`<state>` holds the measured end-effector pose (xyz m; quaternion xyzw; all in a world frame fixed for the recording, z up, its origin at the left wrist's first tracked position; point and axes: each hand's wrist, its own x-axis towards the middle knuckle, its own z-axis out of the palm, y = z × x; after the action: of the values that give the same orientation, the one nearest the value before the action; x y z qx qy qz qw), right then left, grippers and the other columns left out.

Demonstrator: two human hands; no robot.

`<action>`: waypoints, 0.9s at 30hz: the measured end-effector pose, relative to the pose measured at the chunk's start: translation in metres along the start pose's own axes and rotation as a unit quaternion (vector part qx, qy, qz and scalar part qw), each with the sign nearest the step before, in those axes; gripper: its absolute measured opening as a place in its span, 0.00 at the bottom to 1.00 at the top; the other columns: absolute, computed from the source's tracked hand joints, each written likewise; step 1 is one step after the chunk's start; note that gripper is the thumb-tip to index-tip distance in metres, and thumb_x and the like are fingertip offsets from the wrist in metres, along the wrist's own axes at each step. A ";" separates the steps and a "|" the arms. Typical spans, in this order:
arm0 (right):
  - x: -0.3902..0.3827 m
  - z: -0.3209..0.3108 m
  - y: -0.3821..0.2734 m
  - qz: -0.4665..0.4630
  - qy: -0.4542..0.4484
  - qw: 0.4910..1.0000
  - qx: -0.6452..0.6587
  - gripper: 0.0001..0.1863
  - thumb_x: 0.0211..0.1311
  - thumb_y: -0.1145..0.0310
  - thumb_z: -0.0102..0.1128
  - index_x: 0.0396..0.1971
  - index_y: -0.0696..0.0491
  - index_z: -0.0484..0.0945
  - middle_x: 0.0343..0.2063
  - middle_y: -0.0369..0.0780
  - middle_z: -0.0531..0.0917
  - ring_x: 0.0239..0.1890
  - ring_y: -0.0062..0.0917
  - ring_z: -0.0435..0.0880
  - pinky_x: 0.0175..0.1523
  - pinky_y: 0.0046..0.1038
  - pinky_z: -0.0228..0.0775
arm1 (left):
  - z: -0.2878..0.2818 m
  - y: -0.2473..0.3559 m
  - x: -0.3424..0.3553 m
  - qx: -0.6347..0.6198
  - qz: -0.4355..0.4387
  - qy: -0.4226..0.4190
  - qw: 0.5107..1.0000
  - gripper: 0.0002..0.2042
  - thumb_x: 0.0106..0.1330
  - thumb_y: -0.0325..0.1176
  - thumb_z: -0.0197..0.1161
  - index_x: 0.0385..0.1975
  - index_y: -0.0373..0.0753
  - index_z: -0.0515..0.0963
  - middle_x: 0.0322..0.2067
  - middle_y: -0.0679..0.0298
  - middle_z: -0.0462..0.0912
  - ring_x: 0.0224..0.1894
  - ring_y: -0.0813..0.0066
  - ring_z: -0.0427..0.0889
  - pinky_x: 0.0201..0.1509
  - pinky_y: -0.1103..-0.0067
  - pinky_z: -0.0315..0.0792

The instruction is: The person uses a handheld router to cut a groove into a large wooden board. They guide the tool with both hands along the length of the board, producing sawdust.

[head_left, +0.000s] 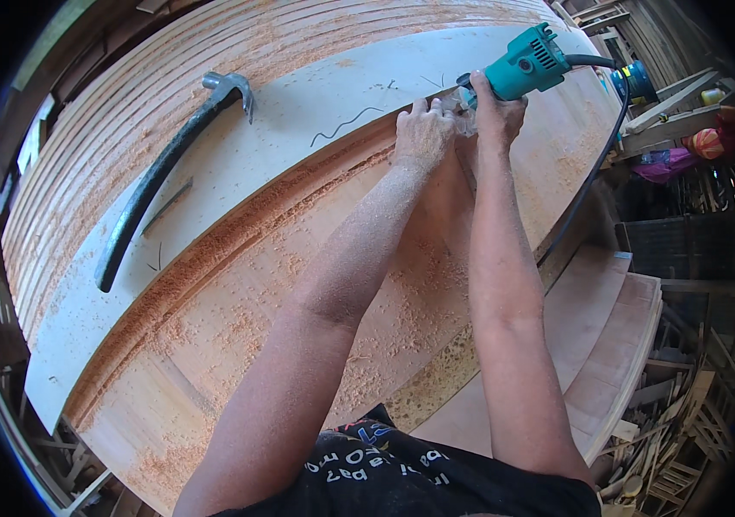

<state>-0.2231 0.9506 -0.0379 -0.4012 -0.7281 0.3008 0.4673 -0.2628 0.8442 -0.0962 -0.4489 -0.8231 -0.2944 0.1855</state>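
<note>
A teal trim router lies over on its side at the far end of a curved, pale template board. My right hand is closed round the lower part of its body, near the clear base. Beside it, my left hand has its fingers curled at that base, above the board's curved edge. Along this edge, a groove full of shavings runs in the reddish wooden panel below. My left forearm is dusted with sawdust. The router's bit is hidden from view.
A claw hammer with a black handle lies on the template, beside a thin dark strip and bent wires. The router's black cord trails down the right side. Stacked curved panels and wood scraps stand at right.
</note>
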 end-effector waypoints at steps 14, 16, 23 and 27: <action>0.006 -0.001 0.002 0.002 0.009 1.000 -0.023 0.43 0.38 0.41 0.73 0.43 0.66 0.73 0.40 0.50 0.82 0.46 0.42 0.82 0.56 0.39 0.70 | 0.004 0.003 0.006 0.001 0.004 0.002 1.000 0.08 0.54 0.37 0.62 0.31 0.43 0.81 0.41 0.65 0.81 0.44 0.63 0.80 0.34 0.69 0.78; 0.008 -0.002 0.004 -0.002 0.007 1.000 -0.026 0.43 0.38 0.41 0.73 0.43 0.66 0.73 0.40 0.50 0.82 0.46 0.41 0.82 0.56 0.39 0.70 | 0.004 0.004 0.006 0.000 0.001 0.000 1.000 0.07 0.55 0.36 0.62 0.31 0.44 0.81 0.41 0.66 0.81 0.43 0.64 0.80 0.33 0.70 0.77; 0.010 -0.002 0.003 0.003 0.012 1.000 -0.023 0.43 0.38 0.42 0.74 0.43 0.65 0.73 0.41 0.50 0.82 0.47 0.41 0.81 0.57 0.40 0.69 | 0.005 0.007 0.010 -0.034 -0.001 -0.023 0.999 0.08 0.56 0.33 0.60 0.32 0.40 0.83 0.42 0.60 0.83 0.47 0.64 0.79 0.36 0.69 0.75; 0.014 -0.003 0.006 0.008 0.011 0.999 -0.030 0.42 0.39 0.42 0.73 0.44 0.64 0.73 0.41 0.50 0.82 0.47 0.41 0.81 0.58 0.39 0.68 | 0.008 0.009 0.011 -0.007 0.002 0.012 1.000 0.05 0.55 0.33 0.60 0.29 0.43 0.81 0.39 0.64 0.82 0.42 0.64 0.80 0.33 0.69 0.77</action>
<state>-0.2220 0.9655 -0.0356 -0.4236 -0.7286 0.2784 0.4607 -0.2614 0.8600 -0.0927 -0.4481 -0.8179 -0.3050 0.1928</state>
